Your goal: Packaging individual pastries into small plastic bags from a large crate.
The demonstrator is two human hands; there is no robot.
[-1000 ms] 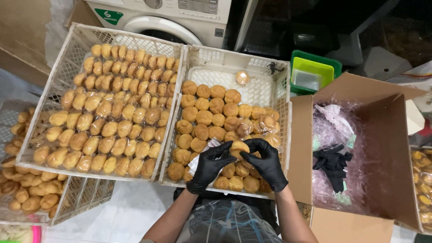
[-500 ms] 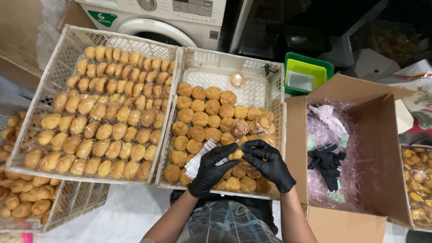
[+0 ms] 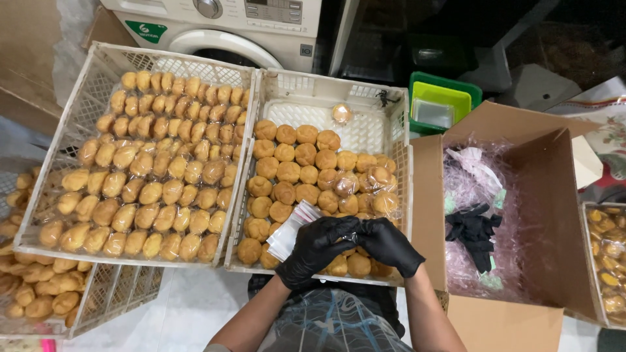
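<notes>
Clear plastic bags [image 3: 293, 229] sit pinched in the gloved left hand [image 3: 317, 248], fingers curled shut around the stack. At 3 o'clock, the right hand [image 3: 389, 244] touches it, fingertips closed. Round pastries [image 3: 295, 173] fill the white crate [image 3: 339, 91] at 12.

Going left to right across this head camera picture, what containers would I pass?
Low crate of buns at the left edge → crate of oval buns → crate of round buns → green tubs → open cardboard box → tray of wrapped buns at the right edge.
</notes>
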